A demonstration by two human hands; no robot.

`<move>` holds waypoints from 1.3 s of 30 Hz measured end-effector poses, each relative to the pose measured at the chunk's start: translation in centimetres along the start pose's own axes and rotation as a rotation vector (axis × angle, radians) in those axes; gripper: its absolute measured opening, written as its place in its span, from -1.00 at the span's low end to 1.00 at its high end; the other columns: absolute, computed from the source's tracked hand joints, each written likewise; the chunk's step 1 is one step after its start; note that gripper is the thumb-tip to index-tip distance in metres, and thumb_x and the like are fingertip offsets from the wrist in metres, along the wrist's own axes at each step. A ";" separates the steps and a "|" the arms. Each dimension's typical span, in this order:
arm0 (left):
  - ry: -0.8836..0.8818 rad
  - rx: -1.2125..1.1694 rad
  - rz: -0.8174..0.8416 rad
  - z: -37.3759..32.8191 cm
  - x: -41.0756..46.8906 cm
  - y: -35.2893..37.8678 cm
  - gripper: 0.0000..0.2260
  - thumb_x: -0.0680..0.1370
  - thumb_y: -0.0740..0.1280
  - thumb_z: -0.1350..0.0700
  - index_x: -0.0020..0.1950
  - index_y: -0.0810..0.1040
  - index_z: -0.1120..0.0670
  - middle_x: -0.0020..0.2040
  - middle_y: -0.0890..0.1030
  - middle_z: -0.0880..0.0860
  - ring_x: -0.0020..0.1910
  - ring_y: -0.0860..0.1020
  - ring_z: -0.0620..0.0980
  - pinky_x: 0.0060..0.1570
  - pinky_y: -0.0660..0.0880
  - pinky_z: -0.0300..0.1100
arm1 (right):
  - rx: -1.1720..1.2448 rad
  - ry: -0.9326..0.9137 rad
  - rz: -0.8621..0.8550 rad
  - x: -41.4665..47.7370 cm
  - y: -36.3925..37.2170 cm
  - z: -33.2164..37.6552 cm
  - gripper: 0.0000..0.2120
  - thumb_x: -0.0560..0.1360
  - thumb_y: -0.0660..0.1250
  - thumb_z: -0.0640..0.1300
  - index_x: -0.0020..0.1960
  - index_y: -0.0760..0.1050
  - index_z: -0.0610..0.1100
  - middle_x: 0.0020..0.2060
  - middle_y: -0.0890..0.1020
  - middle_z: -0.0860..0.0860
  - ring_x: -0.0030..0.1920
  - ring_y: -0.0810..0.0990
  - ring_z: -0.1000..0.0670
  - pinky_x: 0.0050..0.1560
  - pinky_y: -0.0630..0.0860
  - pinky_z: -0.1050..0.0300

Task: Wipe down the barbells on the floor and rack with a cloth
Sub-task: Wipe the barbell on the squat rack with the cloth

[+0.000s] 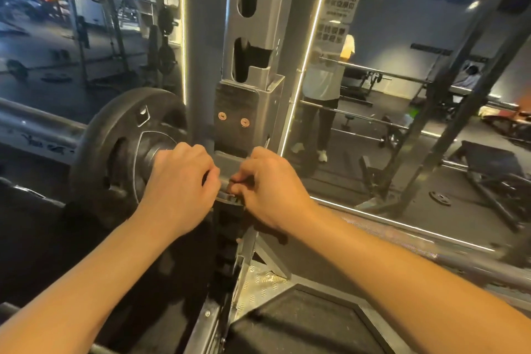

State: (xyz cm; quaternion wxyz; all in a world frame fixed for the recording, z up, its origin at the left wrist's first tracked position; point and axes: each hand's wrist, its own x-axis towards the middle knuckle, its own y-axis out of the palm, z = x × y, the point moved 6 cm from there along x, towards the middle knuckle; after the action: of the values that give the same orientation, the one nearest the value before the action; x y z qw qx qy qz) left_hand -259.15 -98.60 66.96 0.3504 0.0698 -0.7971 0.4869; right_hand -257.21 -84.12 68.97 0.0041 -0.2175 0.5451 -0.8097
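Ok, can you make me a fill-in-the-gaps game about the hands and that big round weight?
1. The weight plate on the barbell is coloured ____.
2. The left hand is nearer the ____ than the right hand is.
3. The rack's dark pad shows ____ round copper washers.
Missing words: black; plate; two.

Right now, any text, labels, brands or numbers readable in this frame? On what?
Nothing reads cleanly.
On the sign, upper right: rows of characters, too blurred to read.
On the barbell, left end: dark scrawled marks along its lower side, blurred, unreadable.
On the weight plate: a small square badge near the rim, with no legible text.
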 end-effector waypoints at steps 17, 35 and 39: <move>-0.017 -0.033 -0.006 0.4 -0.3 0.0 -0.81 0.64 0.30 0.10 -0.17 0.58 0.04 -0.21 0.50 -0.11 -0.15 0.45 -0.04 0.05 0.40 0.06 | 0.018 0.031 0.034 -4.0 -3.0 -4.4 -0.95 0.51 0.53 -0.10 -0.10 0.67 -0.03 -0.13 0.49 0.17 -0.08 0.48 0.21 -0.13 0.42 0.41; -0.060 -0.067 0.005 0.7 -1.2 -1.3 -0.73 0.63 0.15 0.10 0.15 0.64 0.04 0.06 0.62 -0.05 0.10 0.53 -0.04 0.26 0.32 -0.05 | -0.023 -0.044 0.033 0.5 0.1 -0.3 -0.89 0.53 0.48 -0.13 0.05 0.71 -0.05 -0.09 0.56 0.11 -0.05 0.53 0.10 0.04 0.57 0.14; -0.201 -0.158 0.006 1.3 -1.6 -2.3 -0.65 0.59 0.24 0.31 0.35 0.53 0.07 0.25 0.56 0.01 0.29 0.48 -0.02 0.33 0.33 -0.15 | 0.139 -0.034 0.055 2.3 1.2 0.9 -0.87 0.59 0.41 -0.15 0.09 0.72 -0.03 -0.12 0.61 0.15 -0.09 0.52 0.16 0.09 0.54 0.19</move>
State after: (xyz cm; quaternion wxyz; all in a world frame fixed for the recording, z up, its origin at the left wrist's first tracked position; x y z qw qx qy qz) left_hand -257.58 -101.20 67.25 0.2717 0.0879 -0.8642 0.4144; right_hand -259.28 -85.92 69.02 0.0507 -0.2155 0.4932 -0.8413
